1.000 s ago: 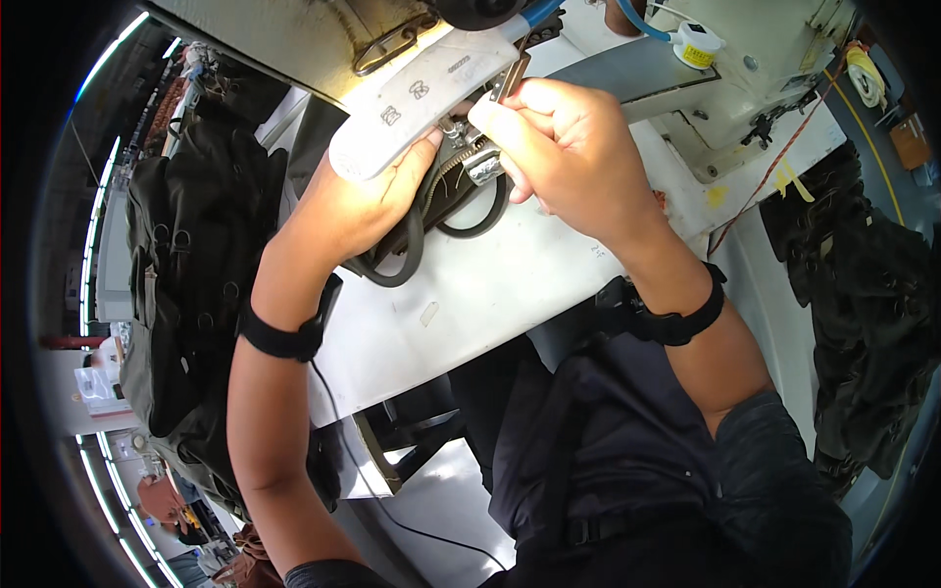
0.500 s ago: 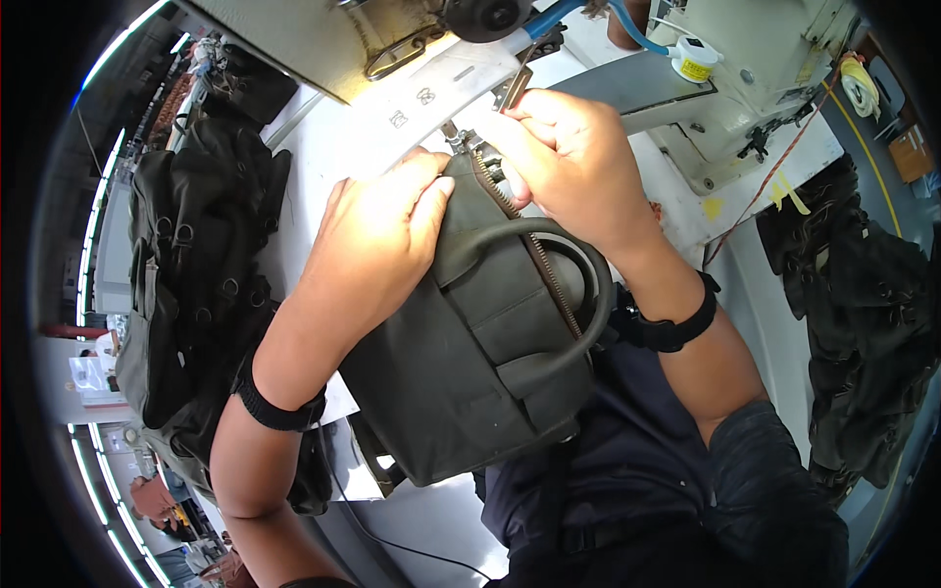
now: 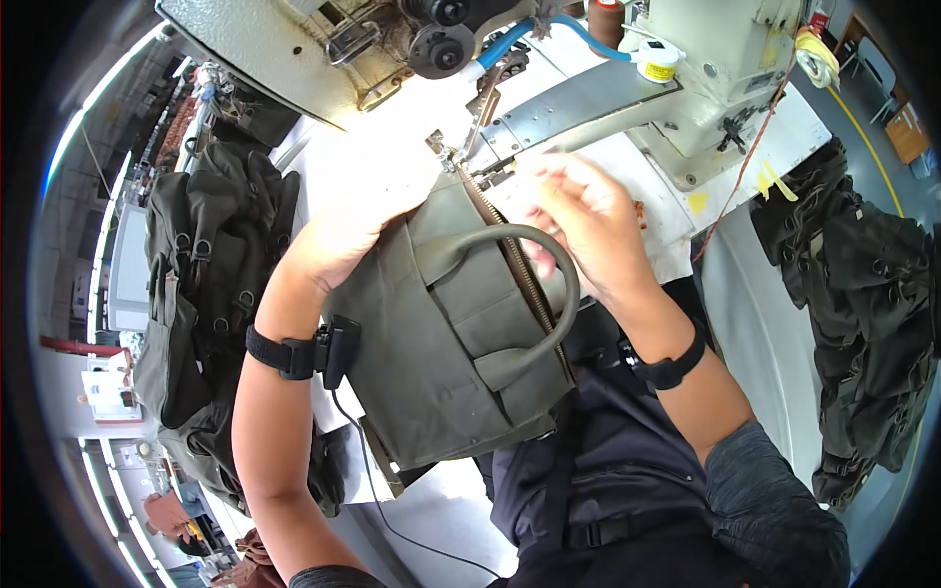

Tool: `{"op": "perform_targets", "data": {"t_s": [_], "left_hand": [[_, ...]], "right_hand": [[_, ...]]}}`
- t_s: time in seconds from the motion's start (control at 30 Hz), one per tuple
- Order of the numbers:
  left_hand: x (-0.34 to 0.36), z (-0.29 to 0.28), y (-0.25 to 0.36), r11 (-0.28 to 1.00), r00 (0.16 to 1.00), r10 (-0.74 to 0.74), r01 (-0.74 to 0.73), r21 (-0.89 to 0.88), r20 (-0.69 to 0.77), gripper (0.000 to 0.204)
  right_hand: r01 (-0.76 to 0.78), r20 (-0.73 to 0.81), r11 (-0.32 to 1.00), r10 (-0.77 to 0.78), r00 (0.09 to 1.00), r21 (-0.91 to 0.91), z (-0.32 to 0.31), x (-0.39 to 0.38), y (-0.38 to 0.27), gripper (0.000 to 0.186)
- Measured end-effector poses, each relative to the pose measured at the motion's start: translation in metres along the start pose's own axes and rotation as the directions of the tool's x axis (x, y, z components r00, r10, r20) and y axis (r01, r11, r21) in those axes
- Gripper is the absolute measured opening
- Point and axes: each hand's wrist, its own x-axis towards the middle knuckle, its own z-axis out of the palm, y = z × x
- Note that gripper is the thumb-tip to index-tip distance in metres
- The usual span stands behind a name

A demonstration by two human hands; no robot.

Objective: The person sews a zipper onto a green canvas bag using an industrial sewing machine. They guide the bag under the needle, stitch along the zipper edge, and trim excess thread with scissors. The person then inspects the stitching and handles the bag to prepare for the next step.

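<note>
Olive bag (image 3: 446,363) now sliding further under the sewing machine (image 3: 627,88), handle (image 3: 529,284) arching over its top.
Left hand (image 3: 363,211) is pressing flat on the bag's upper panel (no clench), right hand (image 3: 588,225) is pinching its edge beside the zipper (image 3: 505,245); finished bags (image 3: 211,294) piling left of the white table (image 3: 745,284).
</note>
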Motion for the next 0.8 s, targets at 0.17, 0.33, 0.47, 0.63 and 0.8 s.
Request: {"op": "perform_targets", "data": {"t_s": [0.17, 0.33, 0.47, 0.63, 0.8], "left_hand": [[0.000, 0.008, 0.004, 0.875, 0.955, 0.287, -0.294, 0.384, 0.078, 0.023], [0.005, 0.001, 0.008, 0.952, 0.996, 0.086, -0.091, 0.292, 0.028, 0.026], [-0.001, 0.003, 0.009, 0.963, 0.991, 0.120, -0.129, 0.236, 0.055, 0.027], [0.005, 0.001, 0.003, 0.803, 0.979, 0.169, -0.205, 0.560, 0.115, 0.029], [0.005, -0.004, 0.003, 0.801, 0.973, 0.171, -0.228, 0.554, 0.152, 0.028]], "right_hand": [[-0.140, 0.122, 0.990, 0.143, 0.982, -0.034, 0.011, -0.010, -0.011, 0.021], [-0.025, 0.134, 0.968, 0.060, 0.989, -0.250, -0.004, 0.004, -0.002, 0.019], [-0.095, 0.066, 0.989, 0.103, 0.992, -0.115, -0.003, 0.003, 0.007, 0.022], [-0.398, 0.201, 0.894, 0.359, 0.911, 0.207, 0.014, 0.003, 0.002, 0.020], [-0.097, 0.056, 0.986, 0.105, 0.993, -0.138, 0.034, 0.004, 0.010, 0.028]]}}
